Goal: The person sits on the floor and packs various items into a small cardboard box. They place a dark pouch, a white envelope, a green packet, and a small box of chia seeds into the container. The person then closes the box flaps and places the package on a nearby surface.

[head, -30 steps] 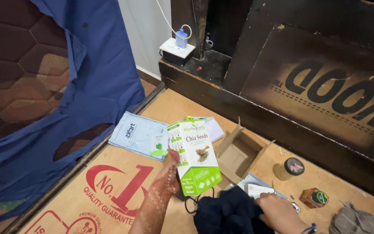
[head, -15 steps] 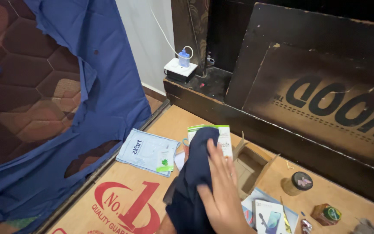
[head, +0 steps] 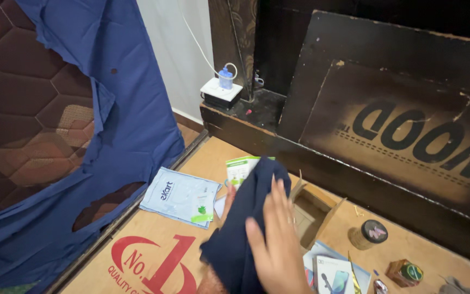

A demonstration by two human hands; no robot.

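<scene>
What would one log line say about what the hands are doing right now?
right hand: flat on dark blue cloth | left hand: holds green-and-white carton, mostly hidden | cloth: draped over carton | open cardboard box: beside them

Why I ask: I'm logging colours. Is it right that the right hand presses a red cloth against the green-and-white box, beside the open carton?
Not quite: in the head view the cloth is dark navy, not red. The right hand does press it against the green-and-white box, beside the open carton.
</scene>
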